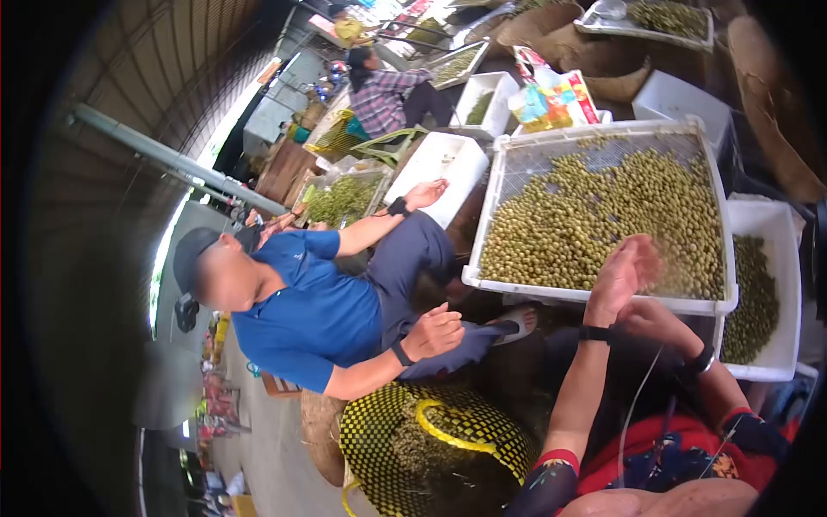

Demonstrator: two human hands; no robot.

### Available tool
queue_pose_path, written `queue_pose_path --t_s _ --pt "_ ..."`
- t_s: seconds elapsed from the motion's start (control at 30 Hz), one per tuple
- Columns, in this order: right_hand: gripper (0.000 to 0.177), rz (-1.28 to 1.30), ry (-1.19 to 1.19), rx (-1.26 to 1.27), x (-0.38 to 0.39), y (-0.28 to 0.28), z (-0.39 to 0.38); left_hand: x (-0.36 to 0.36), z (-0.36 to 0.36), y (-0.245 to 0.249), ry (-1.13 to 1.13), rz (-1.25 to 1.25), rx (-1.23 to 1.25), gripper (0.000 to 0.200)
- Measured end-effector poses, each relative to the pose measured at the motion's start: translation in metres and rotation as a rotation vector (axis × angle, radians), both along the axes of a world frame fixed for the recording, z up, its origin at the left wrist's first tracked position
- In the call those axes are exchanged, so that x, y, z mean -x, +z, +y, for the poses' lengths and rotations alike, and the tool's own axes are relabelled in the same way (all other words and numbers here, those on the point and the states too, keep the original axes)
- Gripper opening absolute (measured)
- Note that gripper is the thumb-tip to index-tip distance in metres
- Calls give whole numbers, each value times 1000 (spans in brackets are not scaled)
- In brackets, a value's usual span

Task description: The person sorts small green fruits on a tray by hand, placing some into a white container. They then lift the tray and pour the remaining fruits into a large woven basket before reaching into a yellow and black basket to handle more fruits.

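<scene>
My left hand [624, 271] is raised above the near edge of a white-framed mesh tray [594, 298], fingers stretched out and slightly blurred. Nothing shows in it. Small round yellow-green fruits [603, 207] cover much of the mesh. My right hand [656, 320] is just below, close against the left wrist, with its fingers partly hidden. I cannot make out whether it holds anything. Dark bands are on both wrists. To the right of the tray, a white foam box [786, 293] holds smaller, darker green pieces [749, 302].
A seated person in a blue shirt [314, 302] faces the tray, hands raised. A yellow-and-black woven basket [370, 431] stands below. A white foam box [431, 159], colourful packets [556, 99] and another tray [702, 39] lie beyond. Another person in plaid [379, 99] sits farther back.
</scene>
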State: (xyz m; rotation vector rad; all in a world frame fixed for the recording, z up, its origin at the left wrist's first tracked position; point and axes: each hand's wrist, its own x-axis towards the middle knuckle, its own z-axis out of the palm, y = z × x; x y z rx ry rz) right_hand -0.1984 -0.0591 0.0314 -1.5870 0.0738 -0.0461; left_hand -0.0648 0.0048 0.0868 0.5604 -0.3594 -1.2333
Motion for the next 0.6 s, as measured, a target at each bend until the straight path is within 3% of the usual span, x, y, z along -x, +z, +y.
queue_pose_path --t_s 0.07,0.13,0.17,0.27,0.4,0.5,0.53,0.6 --pt "11 155 -13 2 8 18 -2 -21 18 -41 49 153 101 28" --pt "13 157 -47 -54 9 12 -1 -28 38 -68 174 150 -35 29" --pt "18 161 -45 -52 11 12 -1 -27 41 -71 239 132 -130 29" --pt "12 208 -33 9 13 19 6 -23 40 -74 151 122 26 30" --pt "13 206 78 94 10 15 9 -25 44 -79 173 112 2 29" --pt "13 267 85 87 11 22 14 -23 49 -73 263 47 -28 29" --pt "13 243 85 53 12 25 14 -19 62 -52 298 46 -63 27" --pt "12 240 56 30 10 24 8 9 118 28 436 -152 164 29"
